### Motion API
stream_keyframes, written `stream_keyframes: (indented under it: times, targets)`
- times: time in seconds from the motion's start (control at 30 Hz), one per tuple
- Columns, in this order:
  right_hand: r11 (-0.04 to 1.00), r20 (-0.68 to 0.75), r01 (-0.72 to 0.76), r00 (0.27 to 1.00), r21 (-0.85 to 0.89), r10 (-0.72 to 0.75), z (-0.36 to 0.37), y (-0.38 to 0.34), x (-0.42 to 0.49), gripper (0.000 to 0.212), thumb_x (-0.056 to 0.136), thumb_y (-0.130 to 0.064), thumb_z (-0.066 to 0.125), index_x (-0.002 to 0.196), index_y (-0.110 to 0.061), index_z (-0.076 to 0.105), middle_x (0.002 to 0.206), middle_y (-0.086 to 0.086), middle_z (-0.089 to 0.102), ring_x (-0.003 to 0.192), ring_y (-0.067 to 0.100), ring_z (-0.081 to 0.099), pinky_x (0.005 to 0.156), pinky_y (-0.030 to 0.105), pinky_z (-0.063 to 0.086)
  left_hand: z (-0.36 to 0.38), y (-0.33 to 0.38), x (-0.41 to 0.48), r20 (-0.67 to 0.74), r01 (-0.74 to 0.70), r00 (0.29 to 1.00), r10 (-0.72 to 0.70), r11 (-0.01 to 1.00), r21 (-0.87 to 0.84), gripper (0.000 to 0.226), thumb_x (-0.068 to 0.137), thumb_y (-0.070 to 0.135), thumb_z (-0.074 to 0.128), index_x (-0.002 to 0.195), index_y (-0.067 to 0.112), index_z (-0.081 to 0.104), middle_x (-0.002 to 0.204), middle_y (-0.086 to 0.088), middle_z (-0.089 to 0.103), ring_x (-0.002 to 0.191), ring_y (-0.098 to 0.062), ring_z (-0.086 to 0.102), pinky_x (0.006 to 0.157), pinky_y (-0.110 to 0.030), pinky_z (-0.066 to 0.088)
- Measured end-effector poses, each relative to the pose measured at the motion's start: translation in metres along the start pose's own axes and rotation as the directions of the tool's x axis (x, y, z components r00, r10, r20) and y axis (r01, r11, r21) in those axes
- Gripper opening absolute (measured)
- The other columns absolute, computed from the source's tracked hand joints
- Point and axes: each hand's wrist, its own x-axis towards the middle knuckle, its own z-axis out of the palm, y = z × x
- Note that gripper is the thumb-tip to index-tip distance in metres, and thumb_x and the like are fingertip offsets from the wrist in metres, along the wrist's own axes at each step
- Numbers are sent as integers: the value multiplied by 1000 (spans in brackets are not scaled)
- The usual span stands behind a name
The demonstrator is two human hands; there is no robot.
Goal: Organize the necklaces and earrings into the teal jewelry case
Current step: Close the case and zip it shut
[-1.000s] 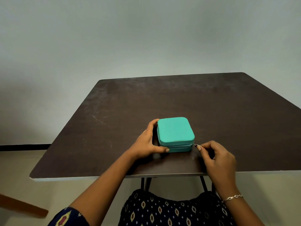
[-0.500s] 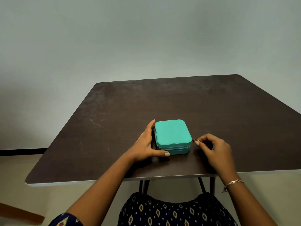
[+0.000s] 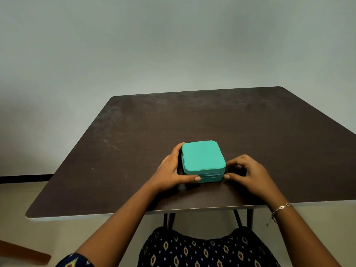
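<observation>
Square teal fabric jewelry case [image 3: 203, 158] lid-down on dark brown counter [image 3: 212, 116]. Left of case: left hand [image 3: 171, 170] clasping side, thumb on front. Right of case: right hand [image 3: 250, 174], shifted rearward from front-right corner, fingers [image 3: 234, 163] curled; zip pull hidden, grip unclear. Probably unzipping underway.

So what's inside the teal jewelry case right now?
Nothing inside shows: the teal jewelry case sits closed on the table. The left hand grips its left side; the right hand is at its right edge. No necklaces or earrings show.

Teal jewelry case [image 3: 202, 157], dark brown table [image 3: 212, 116], navy diamond-patterned dress [image 3: 208, 249].
</observation>
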Motion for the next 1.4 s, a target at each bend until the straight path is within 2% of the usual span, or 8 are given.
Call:
stream_keyframes:
  times: [0.23, 0.37, 0.47, 0.67, 0.87, 1.2, 1.3, 1.4]
  targets:
    - [998, -16, 61, 998, -27, -62, 3, -1, -2, 24, 79, -21, 67, 76, -40, 54, 95, -9, 56, 94, 10, 50, 82, 33, 46, -1, 2, -1, -3, -4, 1000, 4, 1000, 4, 94, 55, 59, 71, 128, 54, 13, 132, 21, 36, 127, -9, 35, 108, -43, 34]
    - [996, -6, 84, 996, -32, -84, 3, -2, -2, 9, 80, -20, 65, 86, -27, 63, 95, -8, 57, 92, 10, 52, 82, 35, 48, -1, 4, -2, -3, -5, 1000, 5, 1000, 10, 90, 55, 60, 70, 124, 58, 12, 129, 24, 35, 126, -8, 35, 108, -41, 34]
    - [993, 21, 96, 995, -70, -95, 2, -2, -2, 12, 82, -21, 64, 93, -20, 66, 96, -7, 57, 92, 10, 52, 81, 33, 47, -1, 3, -1, 0, 2, 1000, -2, 1000, 20, 91, 55, 61, 70, 123, 59, 10, 130, 23, 35, 127, -9, 34, 108, -42, 34]
    - [985, -85, 72, 993, -154, -86, 11, -3, -1, 9, 85, -17, 58, 88, -15, 66, 86, -8, 54, 83, 11, 50, 71, 29, 44, 0, 5, -2, -1, 10, 1000, -10, 1000, 18, 88, 55, 61, 70, 121, 63, 11, 132, 21, 35, 128, -11, 34, 108, -44, 34]
    - [996, -144, 72, 987, -43, -78, 6, 3, 4, 7, 83, -13, 62, 79, -18, 66, 80, -9, 58, 77, 8, 54, 71, 29, 46, -1, 5, -2, 6, 10, 1000, -10, 1000, -1, 84, 56, 59, 71, 114, 69, 11, 133, 21, 36, 127, -9, 35, 108, -44, 34]
    - [955, -206, 94, 966, -282, -156, 5, 8, 41, 5, 87, -16, 57, 83, -16, 61, 87, 1, 63, 79, 19, 57, 72, 34, 47, -2, 8, -4, -10, 4, 1000, -4, 1000, -8, 85, 54, 58, 71, 115, 68, 12, 128, 25, 37, 126, -8, 35, 108, -39, 33]
    - [944, -209, 84, 965, -319, -156, 6, 7, 57, 7, 88, -16, 54, 83, -17, 60, 89, 2, 64, 82, 22, 57, 69, 33, 44, -1, 10, -5, -5, 2, 1000, -2, 1000, 0, 85, 54, 58, 70, 115, 67, 12, 123, 33, 34, 126, -7, 35, 108, -38, 33]
    - [934, -191, 80, 969, -347, -154, 7, 2, 70, 10, 89, -16, 51, 83, -17, 59, 91, 2, 64, 82, 22, 56, 65, 29, 37, -2, 9, -5, -9, -1, 1000, 1, 1000, 10, 88, 54, 59, 70, 120, 64, 12, 128, 26, 35, 127, -8, 34, 109, -41, 33]
